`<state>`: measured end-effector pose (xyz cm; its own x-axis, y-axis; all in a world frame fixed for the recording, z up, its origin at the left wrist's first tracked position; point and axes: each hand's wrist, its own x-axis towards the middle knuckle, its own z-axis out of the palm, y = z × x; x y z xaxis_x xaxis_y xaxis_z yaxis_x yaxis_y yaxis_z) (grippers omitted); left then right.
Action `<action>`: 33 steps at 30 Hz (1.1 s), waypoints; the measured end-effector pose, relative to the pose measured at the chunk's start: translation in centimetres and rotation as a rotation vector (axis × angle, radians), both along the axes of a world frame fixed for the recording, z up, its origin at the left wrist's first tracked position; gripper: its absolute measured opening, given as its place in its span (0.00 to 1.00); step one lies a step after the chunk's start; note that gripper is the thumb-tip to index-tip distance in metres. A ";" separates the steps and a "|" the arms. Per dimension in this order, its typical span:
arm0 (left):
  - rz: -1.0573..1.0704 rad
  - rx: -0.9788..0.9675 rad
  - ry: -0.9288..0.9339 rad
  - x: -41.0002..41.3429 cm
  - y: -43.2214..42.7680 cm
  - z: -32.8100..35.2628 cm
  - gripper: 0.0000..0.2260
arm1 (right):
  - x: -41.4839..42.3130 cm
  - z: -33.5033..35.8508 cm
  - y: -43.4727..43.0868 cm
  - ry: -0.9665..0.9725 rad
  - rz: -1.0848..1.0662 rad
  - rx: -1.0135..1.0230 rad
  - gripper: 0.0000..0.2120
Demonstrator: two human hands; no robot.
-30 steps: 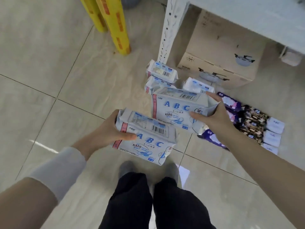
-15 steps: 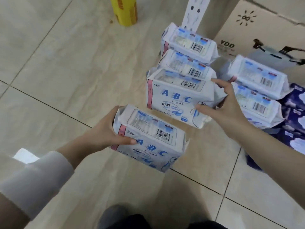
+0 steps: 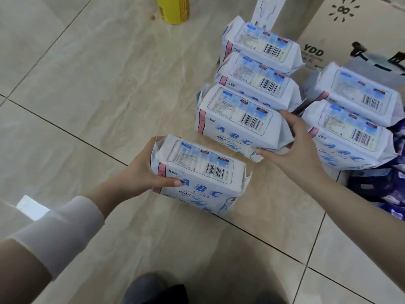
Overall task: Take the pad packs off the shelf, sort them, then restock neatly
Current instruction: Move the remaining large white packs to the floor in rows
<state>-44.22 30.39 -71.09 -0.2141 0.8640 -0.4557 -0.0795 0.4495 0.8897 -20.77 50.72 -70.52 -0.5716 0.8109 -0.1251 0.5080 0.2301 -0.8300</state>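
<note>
White ABC pad packs with blue lettering stand on the tiled floor. My left hand grips the left end of the nearest pack, low over the floor. My right hand holds the right end of a second pack, thumb in front and fingers behind, at the front of a row with two more white packs behind it. Two further white packs stand in a second row to the right. Dark purple packs lie at the right edge.
A cardboard box stands behind the rows. A white shelf upright rises at the top centre. A yellow roll stands at the top left. My shoe shows at the bottom.
The view has closed in on the floor. Both hands have lowered their packs; the right-hand pack now sits at the front of the left row, and the left-hand pack is nearer the floor.
</note>
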 end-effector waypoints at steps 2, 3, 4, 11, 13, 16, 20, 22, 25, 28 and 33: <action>-0.013 -0.003 0.030 -0.1 0.1 -0.3 0.42 | 0.1 0.0 -0.1 -0.073 0.004 0.014 0.41; -0.023 -0.002 0.045 -0.1 0.2 -0.5 0.43 | 0.2 0.1 -0.2 -0.098 0.011 0.014 0.41; -0.030 0.004 0.050 -0.2 0.3 -0.6 0.43 | 0.4 0.2 -0.3 -0.114 0.023 0.014 0.41; -0.088 0.064 0.149 -0.2 2.3 -1.4 0.37 | 0.9 0.7 -0.4 -0.107 -0.010 0.049 0.28; -0.115 0.076 0.186 -0.3 2.9 -1.6 0.36 | 0.8 0.7 -0.4 -0.109 -0.019 0.071 0.23; -0.149 0.086 0.221 -0.5 3.6 -2.1 0.39 | 0.4 0.6 -0.2 -0.124 -0.044 0.068 0.20; -0.180 0.102 0.271 -0.7 4.4 -2.4 0.42 | 0.1 0.8 -0.1 -0.143 -0.056 0.072 0.20; -0.191 0.104 0.298 -0.8 4.5 -2.5 0.42 | 0.0 0.9 -0.1 -0.155 -0.054 0.073 0.21; -0.203 0.105 0.327 -0.7 4.7 -2.5 0.43 | -0.1 0.9 -0.1 -0.167 -0.050 0.080 0.21; -0.202 0.096 0.337 -0.8 4.9 -2.7 0.44 | -0.1 0.7 -0.1 -0.175 -0.041 0.105 0.22; -0.210 0.099 0.371 -0.6 5.1 -2.9 0.43 | -0.2 0.5 -0.1 -0.157 -0.052 0.120 0.22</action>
